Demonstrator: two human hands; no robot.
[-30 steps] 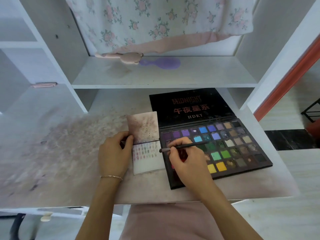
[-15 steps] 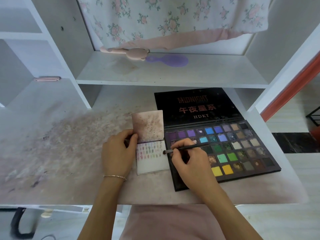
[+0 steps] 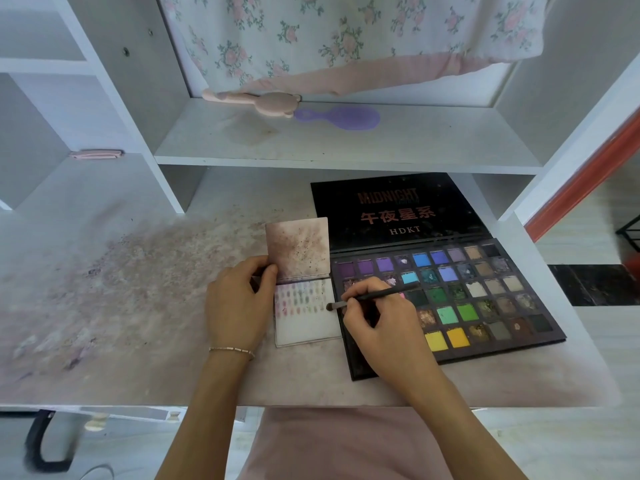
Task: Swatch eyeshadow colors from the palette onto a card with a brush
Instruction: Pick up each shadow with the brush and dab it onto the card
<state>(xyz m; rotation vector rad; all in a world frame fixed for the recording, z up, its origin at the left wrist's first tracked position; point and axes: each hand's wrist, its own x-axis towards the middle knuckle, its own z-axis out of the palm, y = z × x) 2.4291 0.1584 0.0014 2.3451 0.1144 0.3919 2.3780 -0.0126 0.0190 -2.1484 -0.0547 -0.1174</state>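
Brush (image 3: 372,298) tip now reaches the card's (image 3: 308,320) pastel swatch rows.

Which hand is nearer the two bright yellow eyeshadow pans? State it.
Right. The right hand, holding the thin black brush, lies just left of the yellow pans; the left hand is farther left, beyond the white swatch card.

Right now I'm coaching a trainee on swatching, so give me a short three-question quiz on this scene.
1. True or false: the brush tip is over the card.
2. Which hand grips the brush: A left, B right?
3. Fill in: the left hand holds the card's raised ___.

Key: 1 true, at the card's right edge. 2 B, the right hand. 3 flap, beside the palette.
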